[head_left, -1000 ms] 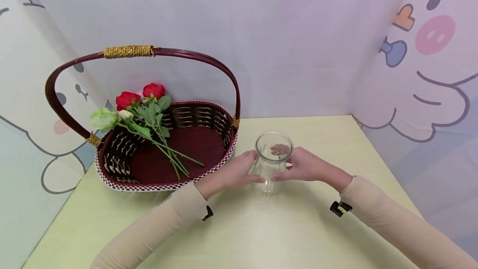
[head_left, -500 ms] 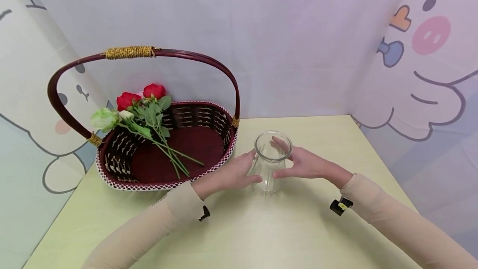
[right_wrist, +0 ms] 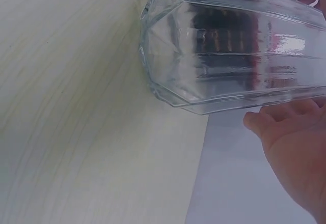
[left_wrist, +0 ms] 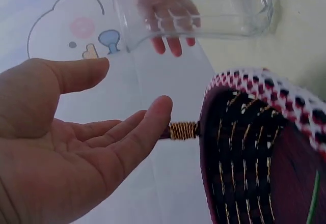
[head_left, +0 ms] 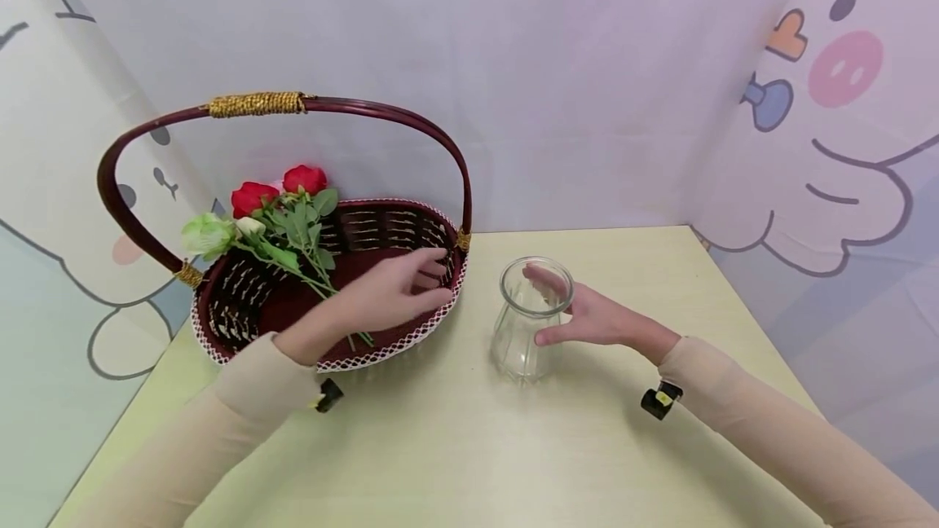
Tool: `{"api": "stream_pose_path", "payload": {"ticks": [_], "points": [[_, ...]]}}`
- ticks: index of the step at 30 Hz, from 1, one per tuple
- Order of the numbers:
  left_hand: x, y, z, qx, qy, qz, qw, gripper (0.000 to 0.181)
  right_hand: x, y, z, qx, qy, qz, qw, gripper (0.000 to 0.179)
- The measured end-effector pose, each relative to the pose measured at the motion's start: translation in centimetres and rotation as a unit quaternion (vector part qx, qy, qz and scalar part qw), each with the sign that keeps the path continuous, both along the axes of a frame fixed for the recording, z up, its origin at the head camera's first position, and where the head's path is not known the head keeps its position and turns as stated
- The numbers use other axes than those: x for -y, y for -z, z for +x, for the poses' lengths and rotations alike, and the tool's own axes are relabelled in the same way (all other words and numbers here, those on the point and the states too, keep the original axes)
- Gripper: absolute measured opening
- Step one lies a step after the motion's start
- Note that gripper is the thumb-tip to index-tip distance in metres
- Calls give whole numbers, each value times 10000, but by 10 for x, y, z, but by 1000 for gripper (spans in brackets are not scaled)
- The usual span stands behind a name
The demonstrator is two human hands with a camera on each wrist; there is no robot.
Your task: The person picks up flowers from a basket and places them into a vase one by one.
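A clear glass vase [head_left: 522,349] with ribbed sides stands upright on the table. My right hand [head_left: 600,318] is cupped at its right side, thumb in front and fingers extended behind, seen through the glass. My left hand [head_left: 381,292] hovers over the front of the dark red wicker basket [head_left: 345,366], fingers spread apart and holding nothing. In the left wrist view that palm [left_wrist: 76,168] faces up beside the basket's rim. Red roses [head_left: 252,199] and a pale green flower [head_left: 209,235] lie in the basket, their stems partly hidden by my left hand.
The basket's tall arched handle [head_left: 374,107] rises at the back left, wrapped in gold cord [head_left: 257,103]. A pale wooden table [head_left: 469,455] carries everything. Cloth curtains with cartoon animals [head_left: 851,104] hang behind and at both sides.
My left hand has left the vase and moved left over the basket. The right hand stays beside the vase, its fingers slightly higher behind the glass. The vase has not moved.
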State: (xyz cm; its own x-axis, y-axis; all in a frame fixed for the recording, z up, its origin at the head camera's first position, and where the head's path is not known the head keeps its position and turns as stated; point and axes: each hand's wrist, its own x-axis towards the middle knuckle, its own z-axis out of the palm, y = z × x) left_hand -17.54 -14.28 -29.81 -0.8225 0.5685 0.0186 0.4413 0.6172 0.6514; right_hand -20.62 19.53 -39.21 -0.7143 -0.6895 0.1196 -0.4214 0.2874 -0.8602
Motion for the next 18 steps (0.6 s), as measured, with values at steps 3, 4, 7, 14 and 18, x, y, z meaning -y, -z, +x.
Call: {"api": "stream_pose_path", "payload": {"ticks": [3, 4, 7, 14, 18], "points": [[24, -7, -4, 338, -266, 233, 9988, 65, 0, 2, -1, -24, 30, -62, 10000, 104], [33, -8, -6, 480, -376, 337, 9976, 64, 0, 3, -2, -28, 44, -67, 10000, 103], [60, -10, -12, 953, -741, 642, 9906, 60, -1, 3, -2, -8, 112, -21, 9999, 99], [130, -5, -26, 2065, -1535, 1363, 9567, 61, -4, 3, 1, 5, 272, 263, 9993, 81], [170, -3, -31, 2634, -1876, 1831, 9284, 72, -2, 2, -2, -31, 206, 297, 9993, 77]]}}
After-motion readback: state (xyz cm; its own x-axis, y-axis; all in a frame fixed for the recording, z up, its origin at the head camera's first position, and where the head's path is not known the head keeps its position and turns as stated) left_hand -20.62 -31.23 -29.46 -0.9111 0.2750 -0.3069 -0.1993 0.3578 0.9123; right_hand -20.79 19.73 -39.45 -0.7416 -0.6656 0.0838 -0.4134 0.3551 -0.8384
